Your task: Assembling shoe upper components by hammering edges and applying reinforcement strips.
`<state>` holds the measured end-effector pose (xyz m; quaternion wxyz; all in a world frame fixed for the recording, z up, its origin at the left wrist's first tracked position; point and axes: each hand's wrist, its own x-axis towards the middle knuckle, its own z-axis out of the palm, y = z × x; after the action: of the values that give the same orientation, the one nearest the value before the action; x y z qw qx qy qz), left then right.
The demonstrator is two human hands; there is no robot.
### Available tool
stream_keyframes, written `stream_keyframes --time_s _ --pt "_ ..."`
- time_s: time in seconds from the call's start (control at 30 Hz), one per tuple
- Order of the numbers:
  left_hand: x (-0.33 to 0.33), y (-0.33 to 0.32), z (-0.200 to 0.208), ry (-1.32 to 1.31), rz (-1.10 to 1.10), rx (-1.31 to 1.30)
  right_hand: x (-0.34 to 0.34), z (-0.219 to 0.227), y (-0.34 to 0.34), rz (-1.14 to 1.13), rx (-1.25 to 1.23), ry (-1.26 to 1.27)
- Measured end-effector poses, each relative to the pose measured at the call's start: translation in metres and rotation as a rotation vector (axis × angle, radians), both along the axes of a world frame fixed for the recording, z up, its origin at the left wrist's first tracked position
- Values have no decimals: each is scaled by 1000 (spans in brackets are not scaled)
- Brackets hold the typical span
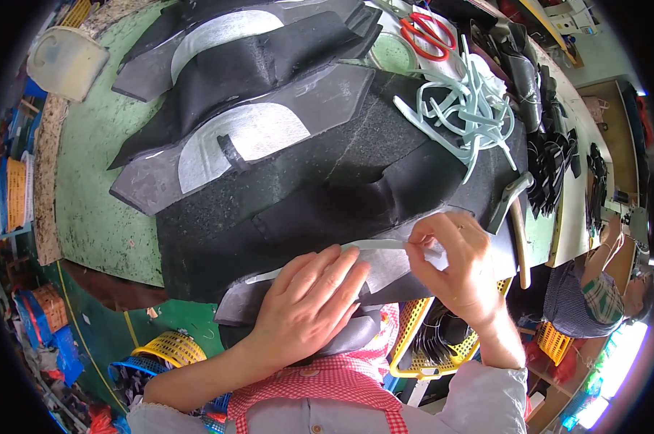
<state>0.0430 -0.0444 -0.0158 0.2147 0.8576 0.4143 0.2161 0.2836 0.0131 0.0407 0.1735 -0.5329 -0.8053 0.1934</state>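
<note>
A black leather piece with a pale lining [388, 264] lies at the table's near edge. Along it runs a narrow whitish strip [377, 244]. My left hand [309, 300] lies flat on the piece and strip, fingers stretched out and side by side. My right hand [453, 264] pinches the strip between thumb and forefinger at its right part. Another black piece [327, 202] spreads just beyond both hands. What lies under the left palm is hidden.
Tangled pale-blue strips [464, 108] and red-handled scissors [428, 36] lie at the far right. A hammer [518, 231] rests right of my right hand. More black pieces [247, 137] are stacked at the far left. A yellow basket [417, 340] stands below the table edge.
</note>
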Motion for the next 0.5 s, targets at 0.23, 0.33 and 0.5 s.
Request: stream_keyframes --time_s 0.23,0.33,0.5 --pt "15 12 12 61 30 12 17 -9 8 -275 -302 277" --pt "21 17 13 145 48 41 15 -12 14 -294 -318 249" --pt "8 20 4 -19 -9 27 27 -13 36 -304 -420 -9"
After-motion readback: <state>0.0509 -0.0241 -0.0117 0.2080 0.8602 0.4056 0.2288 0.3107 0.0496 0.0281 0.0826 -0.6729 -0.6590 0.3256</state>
